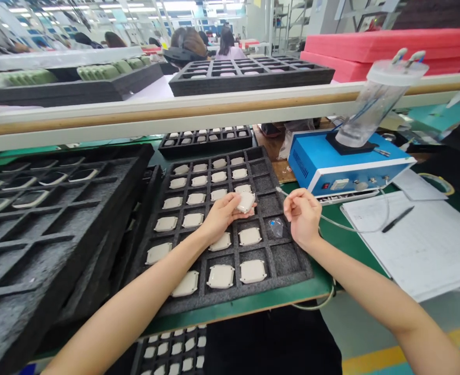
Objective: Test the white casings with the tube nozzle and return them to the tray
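Note:
My left hand [227,211] pinches a small white rounded-square casing [246,202], like a watch case, above a black foam tray [253,284]. Similar white casings [221,276] fill most of the tray's compartments, while a small clear plastic piece with a blue spot [277,227] lies in the right column. My right hand [303,214] is closed over the tray's right edge, around a thin clear tube [350,229]. The tube's pale tip [280,190] sticks out to the left of my fingers. The held casing and the tip are apart.
A blue control box [343,161] bearing a clear cylinder [360,114] stands at right. Papers [421,245] and a black pen [397,219] lie before it. Stacked foam trays [77,224] rise at left. A shelf rail [214,112] crosses ahead. Co-workers sit beyond.

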A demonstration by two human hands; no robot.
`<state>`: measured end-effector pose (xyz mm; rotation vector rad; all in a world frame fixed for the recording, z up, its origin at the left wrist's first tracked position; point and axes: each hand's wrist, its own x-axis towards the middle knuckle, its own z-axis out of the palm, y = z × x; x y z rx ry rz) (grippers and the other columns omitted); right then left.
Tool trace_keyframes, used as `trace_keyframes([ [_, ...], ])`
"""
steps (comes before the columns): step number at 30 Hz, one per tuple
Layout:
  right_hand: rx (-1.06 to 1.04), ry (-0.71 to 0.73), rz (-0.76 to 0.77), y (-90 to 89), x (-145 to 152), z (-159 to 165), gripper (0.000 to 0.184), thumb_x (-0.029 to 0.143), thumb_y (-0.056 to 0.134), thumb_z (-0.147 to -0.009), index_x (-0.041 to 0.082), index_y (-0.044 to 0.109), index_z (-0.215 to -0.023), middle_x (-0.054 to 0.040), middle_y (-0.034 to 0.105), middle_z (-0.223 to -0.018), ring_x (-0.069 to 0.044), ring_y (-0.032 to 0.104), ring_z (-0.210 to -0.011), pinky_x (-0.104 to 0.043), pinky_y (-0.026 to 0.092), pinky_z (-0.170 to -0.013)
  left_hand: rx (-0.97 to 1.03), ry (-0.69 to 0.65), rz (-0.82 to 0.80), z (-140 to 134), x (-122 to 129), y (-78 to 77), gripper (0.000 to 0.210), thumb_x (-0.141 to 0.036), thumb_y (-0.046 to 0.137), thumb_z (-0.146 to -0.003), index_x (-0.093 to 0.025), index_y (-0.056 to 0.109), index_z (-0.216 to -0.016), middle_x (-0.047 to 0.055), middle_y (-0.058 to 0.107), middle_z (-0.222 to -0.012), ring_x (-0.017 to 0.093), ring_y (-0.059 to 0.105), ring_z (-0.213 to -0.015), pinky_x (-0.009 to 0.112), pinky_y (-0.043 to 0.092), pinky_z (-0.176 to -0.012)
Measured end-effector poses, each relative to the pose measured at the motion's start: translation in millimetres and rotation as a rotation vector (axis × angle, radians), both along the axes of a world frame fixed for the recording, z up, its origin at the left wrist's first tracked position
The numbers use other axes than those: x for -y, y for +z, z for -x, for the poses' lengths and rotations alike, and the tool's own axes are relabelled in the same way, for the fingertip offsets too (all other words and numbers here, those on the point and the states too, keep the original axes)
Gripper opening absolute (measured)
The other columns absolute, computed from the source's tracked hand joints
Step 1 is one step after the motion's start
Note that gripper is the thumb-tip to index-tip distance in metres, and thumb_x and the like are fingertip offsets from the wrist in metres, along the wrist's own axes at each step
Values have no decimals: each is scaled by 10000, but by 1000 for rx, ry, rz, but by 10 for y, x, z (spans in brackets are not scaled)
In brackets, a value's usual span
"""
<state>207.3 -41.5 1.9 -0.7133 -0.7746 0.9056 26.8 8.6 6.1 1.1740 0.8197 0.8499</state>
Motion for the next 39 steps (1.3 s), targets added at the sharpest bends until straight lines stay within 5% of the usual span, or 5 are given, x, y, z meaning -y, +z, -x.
trace_keyframes([
  [13, 38, 88, 60, -65, -24, 31, 99, 136, 489, -698, 170, 555, -633, 49, 535, -456, -47, 347, -321, -177, 226, -332, -630, -452, -464, -386, 790, 184, 188, -332, 512, -872, -175, 567, -959, -26, 619, -674, 116, 552, -619, 227, 423, -603],
  [22, 68, 152, 126, -115, -3, 32, 75, 160, 509, -706, 168, 559, -650, 47, 539, -458, -51, 360, -330, -174, 239, -337, -1114, -391, -1354, -373, 1146, 101, 331, -104, 447, -853, -115, 543, -1170, 164, 553, -1217, 264, 533, -1058, 396, 461, -892],
  [32, 210, 185, 180, -111, 71, 46, 59, 166, 559, -716, 160, 598, -672, 16, 557, -488, -73, 404, -369, -189, 266, -360, -1346, 353, -1253, 1343, 1203, 1131, 406, -272, 520, -818, -420, 570, -1193, -7, 703, -1022, 255, 655, -881, 394, 492, -789],
  [36, 259, 169, 185, -115, 99, 34, 41, 164, 589, -706, 163, 625, -685, 0, 568, -505, -87, 432, -385, -197, 284, -365, -1886, 670, -824, 2199, 858, 1361, 343, -338, 443, -866, -224, 641, -1122, 88, 678, -1109, 317, 633, -959, 416, 483, -770],
  [39, 284, 182, 177, -119, 93, 27, 34, 168, 602, -693, 167, 631, -676, -11, 569, -511, -100, 448, -400, -206, 297, -369, -1621, 695, -524, 2844, 642, 1397, 344, -317, 546, -822, -133, 646, -1095, 80, 706, -1007, 229, 638, -884, 380, 476, -857],
])
